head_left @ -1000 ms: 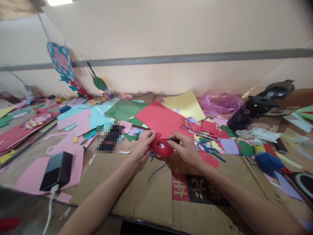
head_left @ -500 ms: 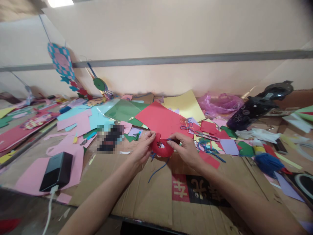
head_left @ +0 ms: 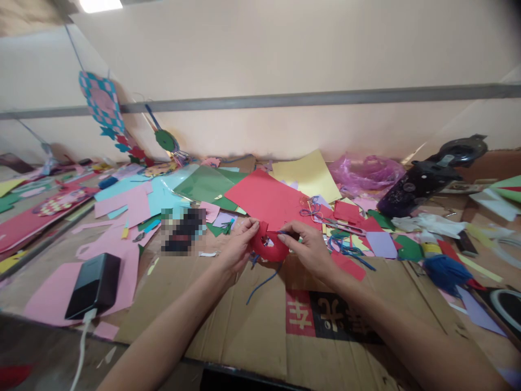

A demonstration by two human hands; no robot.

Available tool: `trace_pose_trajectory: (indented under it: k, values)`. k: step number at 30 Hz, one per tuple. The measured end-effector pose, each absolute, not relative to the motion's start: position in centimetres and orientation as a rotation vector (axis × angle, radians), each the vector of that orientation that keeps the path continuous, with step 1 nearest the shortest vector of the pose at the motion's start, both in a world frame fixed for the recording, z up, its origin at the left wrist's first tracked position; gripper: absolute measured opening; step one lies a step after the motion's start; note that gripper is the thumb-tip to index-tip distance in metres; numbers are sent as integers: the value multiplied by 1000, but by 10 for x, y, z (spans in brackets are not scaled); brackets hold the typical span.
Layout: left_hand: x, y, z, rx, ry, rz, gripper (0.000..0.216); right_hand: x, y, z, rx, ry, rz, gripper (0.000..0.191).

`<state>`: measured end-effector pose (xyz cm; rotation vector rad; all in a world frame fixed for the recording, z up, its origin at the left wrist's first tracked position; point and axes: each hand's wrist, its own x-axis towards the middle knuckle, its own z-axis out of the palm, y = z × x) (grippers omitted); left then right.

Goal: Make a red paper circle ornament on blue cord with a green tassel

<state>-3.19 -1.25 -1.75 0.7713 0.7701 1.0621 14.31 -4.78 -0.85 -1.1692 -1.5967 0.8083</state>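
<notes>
Between my hands is a red ring-shaped paper piece point(head_left: 273, 252) with a hole in its middle, held above the cardboard. My left hand point(head_left: 241, 247) pinches its left edge between thumb and fingers. On the right side, the fingers of my right hand point(head_left: 306, 245) are closed near the ring's upper right edge, with a bit of blue at the fingertips. Whether that is the yarn's end cannot be made out. Blue yarn point(head_left: 264, 282) hangs from the ring's underside over the cardboard sheet point(head_left: 228, 320).
Red paper point(head_left: 260, 198), green sheets and scraps lie beyond my hands. Scissors point(head_left: 345, 226) rest to the right. A dark bottle point(head_left: 419, 184) and a blue yarn ball point(head_left: 446, 270) stand further right. On the left is a black power bank point(head_left: 94, 286) with a white cable.
</notes>
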Motion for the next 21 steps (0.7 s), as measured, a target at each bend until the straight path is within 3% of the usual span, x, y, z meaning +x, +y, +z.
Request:
trace_pose_trajectory:
  k: [21]
  values:
    - [-31, -11, -25, 766, 720, 1065, 39, 144, -43, -16, -1119, -1472, 1006, 13]
